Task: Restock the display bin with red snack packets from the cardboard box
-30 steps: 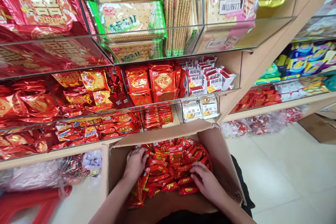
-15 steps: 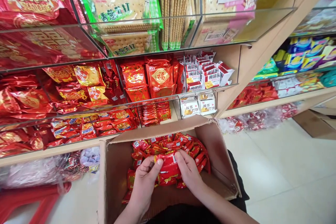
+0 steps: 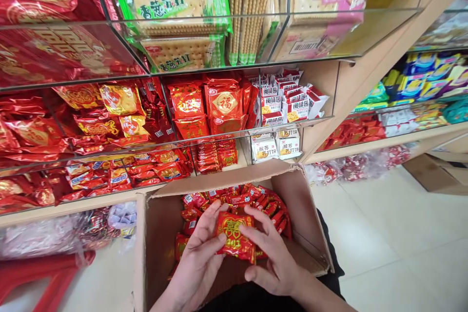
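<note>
left hand (image 3: 200, 254) clamped on red double-happiness packet (image 3: 234, 236), right hand (image 3: 274, 256) thumb and fingers apart, over cardboard box (image 3: 298, 209)

Red packet (image 3: 235, 242), gold lettering facing up, between hands (image 3: 200, 252)

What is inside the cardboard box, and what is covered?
The cardboard box holds red packets. The left hand, right hand and held packet block part of the view; anything beneath the top layer is hidden.
</note>
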Demonstrator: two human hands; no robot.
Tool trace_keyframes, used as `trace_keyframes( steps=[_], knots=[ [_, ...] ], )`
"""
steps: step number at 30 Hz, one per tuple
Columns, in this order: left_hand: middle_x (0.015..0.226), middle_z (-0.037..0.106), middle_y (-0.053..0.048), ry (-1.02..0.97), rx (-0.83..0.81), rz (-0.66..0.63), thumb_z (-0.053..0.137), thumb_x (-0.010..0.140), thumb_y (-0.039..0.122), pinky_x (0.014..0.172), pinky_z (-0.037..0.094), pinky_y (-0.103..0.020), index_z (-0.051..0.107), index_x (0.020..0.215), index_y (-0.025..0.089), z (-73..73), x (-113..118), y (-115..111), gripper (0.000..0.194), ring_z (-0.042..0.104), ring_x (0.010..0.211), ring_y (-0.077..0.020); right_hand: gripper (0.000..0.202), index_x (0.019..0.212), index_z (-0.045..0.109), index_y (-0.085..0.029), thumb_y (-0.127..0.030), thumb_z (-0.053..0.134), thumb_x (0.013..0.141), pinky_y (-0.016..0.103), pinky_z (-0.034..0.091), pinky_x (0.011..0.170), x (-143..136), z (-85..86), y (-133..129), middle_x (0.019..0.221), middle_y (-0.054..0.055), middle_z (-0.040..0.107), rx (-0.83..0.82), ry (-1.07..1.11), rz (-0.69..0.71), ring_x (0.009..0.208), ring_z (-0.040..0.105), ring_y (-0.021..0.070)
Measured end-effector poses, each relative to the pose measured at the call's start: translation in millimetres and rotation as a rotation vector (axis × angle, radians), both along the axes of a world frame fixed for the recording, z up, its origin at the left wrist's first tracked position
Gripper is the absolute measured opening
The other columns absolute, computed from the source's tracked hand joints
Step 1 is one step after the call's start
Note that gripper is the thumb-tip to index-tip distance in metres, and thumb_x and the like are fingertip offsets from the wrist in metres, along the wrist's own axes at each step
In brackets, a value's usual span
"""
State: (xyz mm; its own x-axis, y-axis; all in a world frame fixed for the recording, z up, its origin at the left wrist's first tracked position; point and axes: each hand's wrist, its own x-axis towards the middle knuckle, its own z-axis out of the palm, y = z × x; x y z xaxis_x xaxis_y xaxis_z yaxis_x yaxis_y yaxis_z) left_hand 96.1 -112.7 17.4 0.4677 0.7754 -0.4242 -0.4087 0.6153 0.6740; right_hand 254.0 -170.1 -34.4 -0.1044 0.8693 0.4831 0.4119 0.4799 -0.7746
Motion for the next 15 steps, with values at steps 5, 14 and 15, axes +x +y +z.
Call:
trace_keyframes(
  steps=[5,14,15],
  knots=[
    [0.133,0.037,0.001,0.074,0.144,-0.038,0.063,0.068,0.021,0.092,0.041,-0.036,0.04,0.121,0.038,-3.7,1,-2,0.06,0.043,0.114,-0.024,0.058,0.128,0.028,-0.028,-0.047,0.049,0.078,0.033,0.045,0.081,-15,3.5,4,0.117,0.009,0.049,-0.52,0.748,-0.044,0.101,0.052,0.0194],
    [0.134,0.037,-0.002,0.203,0.307,-0.156,0.057,0.075,0.023,0.099,0.032,-0.036,0.031,0.126,0.034,-22.1,-5,-7,0.059,0.043,0.114,-0.0217,0.027,0.09,0.048,-0.022,-0.031,0.064,0.071,0.024,0.045,0.063,-14,-2.6,6,0.076,-0.002,0.057,-0.704,1.003,0.047,0.066,0.054,0.0099],
    [0.133,0.037,-0.002,0.216,0.316,-0.159,0.056,0.075,0.023,0.099,0.032,-0.036,0.03,0.127,0.034,-23.2,-6,-7,0.059,0.042,0.115,-0.0217,0.029,0.092,0.046,-0.022,-0.031,0.064,0.07,0.025,0.045,0.065,-14,-2.2,6,0.078,-0.002,0.057,-0.706,1.007,0.063,0.069,0.055,0.0104]
  ],
)
